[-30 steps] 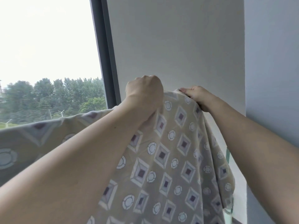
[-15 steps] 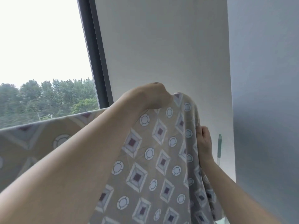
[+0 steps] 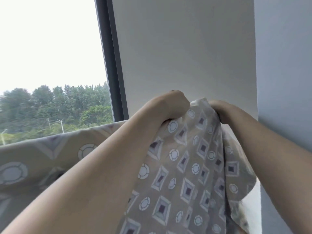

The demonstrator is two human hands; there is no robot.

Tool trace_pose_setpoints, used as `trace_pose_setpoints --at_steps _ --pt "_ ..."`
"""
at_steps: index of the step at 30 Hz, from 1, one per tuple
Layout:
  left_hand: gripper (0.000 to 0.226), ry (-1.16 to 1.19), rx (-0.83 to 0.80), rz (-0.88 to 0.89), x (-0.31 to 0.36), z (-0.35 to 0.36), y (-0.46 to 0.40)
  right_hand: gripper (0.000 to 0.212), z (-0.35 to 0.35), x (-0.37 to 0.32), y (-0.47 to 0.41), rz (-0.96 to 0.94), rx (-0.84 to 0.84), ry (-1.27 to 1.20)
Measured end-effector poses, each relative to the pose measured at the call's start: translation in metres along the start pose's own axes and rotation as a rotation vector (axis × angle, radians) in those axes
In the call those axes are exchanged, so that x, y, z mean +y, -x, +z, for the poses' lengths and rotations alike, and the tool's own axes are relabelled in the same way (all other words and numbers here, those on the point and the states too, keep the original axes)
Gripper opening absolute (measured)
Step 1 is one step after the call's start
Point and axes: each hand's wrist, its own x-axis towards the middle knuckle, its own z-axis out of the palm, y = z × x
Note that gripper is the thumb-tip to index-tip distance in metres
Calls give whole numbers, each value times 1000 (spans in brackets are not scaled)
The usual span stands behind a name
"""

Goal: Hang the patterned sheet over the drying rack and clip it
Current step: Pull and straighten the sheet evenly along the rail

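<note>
Since we want it draped over the rack, our left hand (image 3: 170, 105) and right hand (image 3: 221, 110) both clutch the beige diamond-and-circle patterned sheet (image 3: 185, 166) up high.

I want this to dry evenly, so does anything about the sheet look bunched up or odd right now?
Yes. The sheet is gathered into a peak between the left hand and right hand, both gripping it, with folds running down its right side. No tear, stain or clip shows.

Open air above sheet (image 3: 182, 166); wall (image 3: 185, 48) close behind, side wall (image 3: 283, 65) hems right.
</note>
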Motion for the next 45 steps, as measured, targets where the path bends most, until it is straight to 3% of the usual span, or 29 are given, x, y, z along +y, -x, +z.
trace_pose_setpoints --at_steps 1,3,5,7,9,12,15,18,21,23,26,29,31,34,38,41,45 --pt "31 -118 6 -25 0 -6 4 21 0 -6 5 68 -102 113" --pt "29 -424 -20 98 -6 -5 3 26 4 -16 17 92 -137 253" --pt "25 -618 -6 124 -7 -8 6 28 11 -23 25 -34 -29 239" --pt "27 -650 -11 169 -9 -4 2 31 18 -32 37 -193 95 86" --pt "25 -655 -7 63 -1 -6 8 37 28 -34 54 -280 113 -11" --pt "18 -309 187 -32 -1 -2 20 45 44 -23 75 -495 307 165" --pt "15 -354 355 -80 6 7 51 44 46 -13 76 -594 479 155" --pt "18 -387 443 -75 4 20 80 40 40 -9 67 -570 494 193" --pt "37 -322 360 -166 -10 14 80 43 41 -12 66 -612 462 326" --pt "46 -126 246 -234 -16 6 69 48 49 -15 73 -728 480 378" --pt "45 -12 37 -281 -21 -5 55 50 64 -19 81 -859 452 389" --pt "36 -244 212 -219 -16 5 64 46 70 -22 81 -868 551 491" --pt "41 -384 439 -274 -11 25 78 42 67 -21 79 -871 608 524" --pt "52 -485 579 -324 -9 41 102 39 60 -19 79 -858 607 561" --pt "59 -289 491 -348 -22 24 93 45 63 -26 83 -868 585 653" --pt "55 -182 418 -347 -25 15 85 42 77 -31 93 -1089 545 687" --pt "44 -257 475 -338 -25 20 99 47 99 -34 101 -1067 577 626"
